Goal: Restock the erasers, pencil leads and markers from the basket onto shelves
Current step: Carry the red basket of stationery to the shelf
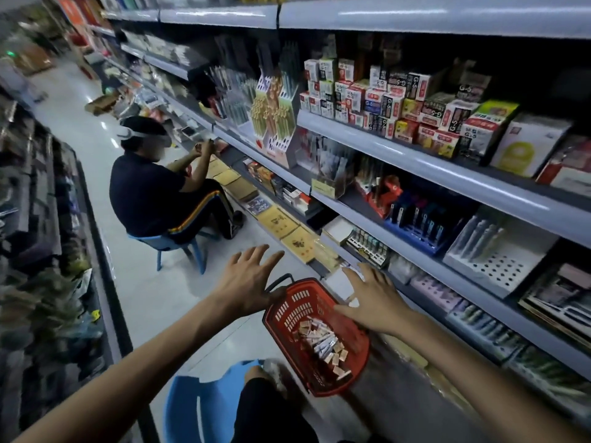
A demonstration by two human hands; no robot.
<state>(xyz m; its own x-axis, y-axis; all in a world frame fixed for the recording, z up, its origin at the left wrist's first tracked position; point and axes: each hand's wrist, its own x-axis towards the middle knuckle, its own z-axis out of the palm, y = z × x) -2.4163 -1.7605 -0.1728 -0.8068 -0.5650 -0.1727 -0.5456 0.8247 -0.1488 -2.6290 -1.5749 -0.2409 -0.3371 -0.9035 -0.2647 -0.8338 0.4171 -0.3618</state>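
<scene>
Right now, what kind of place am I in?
Most likely a stationery shop aisle: long grey shelves stacked with small boxes and pen displays, plus a red basket holding small packaged stock.

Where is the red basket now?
Head view, lower centre: the red basket lies under the left hand and right hand, between the blue stool and the shelves.

So the red plastic basket (289, 310) with slotted walls is sitting on the floor just beside the bottom of the grey shelves (399, 155), its black handle (279, 282) poking out at the far end. Inside there's a loose heap of small tan boxes (335, 359) and slim whitish packs (319, 342), bunched toward the middle and near end. Honestly they're too small to tell erasers from leads.
</scene>
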